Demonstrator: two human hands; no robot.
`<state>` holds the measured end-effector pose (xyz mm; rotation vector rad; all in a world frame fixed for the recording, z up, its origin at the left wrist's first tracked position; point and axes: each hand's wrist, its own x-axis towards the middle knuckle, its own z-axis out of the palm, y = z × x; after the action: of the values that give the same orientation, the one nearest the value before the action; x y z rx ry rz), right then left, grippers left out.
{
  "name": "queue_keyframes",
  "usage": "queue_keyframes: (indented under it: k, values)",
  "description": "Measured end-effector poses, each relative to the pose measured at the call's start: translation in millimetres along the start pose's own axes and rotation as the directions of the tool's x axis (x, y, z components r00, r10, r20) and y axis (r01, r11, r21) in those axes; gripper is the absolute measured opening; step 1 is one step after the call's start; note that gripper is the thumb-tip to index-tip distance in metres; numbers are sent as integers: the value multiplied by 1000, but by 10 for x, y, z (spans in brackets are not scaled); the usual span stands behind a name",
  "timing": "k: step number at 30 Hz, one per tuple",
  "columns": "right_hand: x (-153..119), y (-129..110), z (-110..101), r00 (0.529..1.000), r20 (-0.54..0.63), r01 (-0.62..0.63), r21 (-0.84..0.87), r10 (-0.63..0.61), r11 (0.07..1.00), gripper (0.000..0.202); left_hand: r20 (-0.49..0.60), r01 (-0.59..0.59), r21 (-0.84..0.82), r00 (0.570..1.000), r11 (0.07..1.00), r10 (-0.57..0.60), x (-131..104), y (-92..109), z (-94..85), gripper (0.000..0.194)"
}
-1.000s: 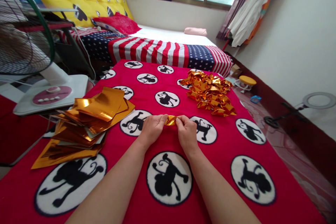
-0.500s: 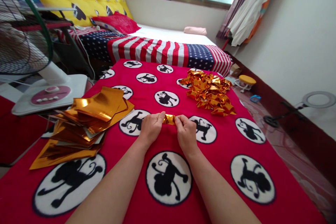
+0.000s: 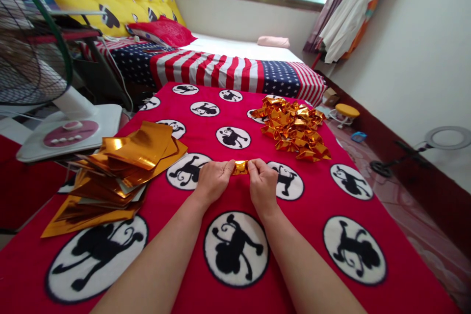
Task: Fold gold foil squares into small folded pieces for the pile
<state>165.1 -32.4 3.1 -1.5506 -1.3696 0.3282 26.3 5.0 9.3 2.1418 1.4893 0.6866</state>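
Observation:
A small folded piece of gold foil paper [image 3: 241, 168] is held just above the red cloth, between my two hands. My left hand [image 3: 214, 180] is closed, pinching its left end between thumb and fingers. At the right end, my right hand [image 3: 263, 180] grips it the same way. The fingertips hide both ends of the piece. Left of my hands lies a loose stack of flat gold foil sheets [image 3: 138, 149]. A heap of folded gold foil pieces [image 3: 294, 127] rests farther back on the right.
The red cloth [image 3: 301, 245] with monkey prints covers the table. An electric fan [image 3: 69, 130] stands at the left edge. Beyond the table is a bed with a flag-patterned cover [image 3: 221, 71]. A yellow stool [image 3: 346, 111] and a ring light [image 3: 447, 138] are on the right.
Both hands have shifted slightly to the right with the foil piece. Its middle now looks smoother and more rounded. The stack and the heap have not moved.

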Motion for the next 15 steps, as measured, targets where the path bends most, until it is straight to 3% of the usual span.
queue_keyframes:
  k: [3, 7, 10, 15]
  values:
    - [-3, 17, 3, 1000, 2, 11, 12, -11, 1000, 30, -35, 21, -29, 999, 999, -22, 2, -12, 15, 57]
    - [-18, 32, 21, 1000, 10, 19, 27, -19, 999, 29, -172, 84, -61, 981, 995, -94, 3, -31, 41, 55]
    - [-23, 41, 40, 1000, -4, -3, 76, 3, 997, 22, -243, 85, -13, 966, 996, -85, -4, -28, 51, 50]
    - [-42, 26, 50, 999, -32, 20, 48, -18, 999, 25, -267, 78, 49, 962, 996, -63, -3, -14, 51, 50]
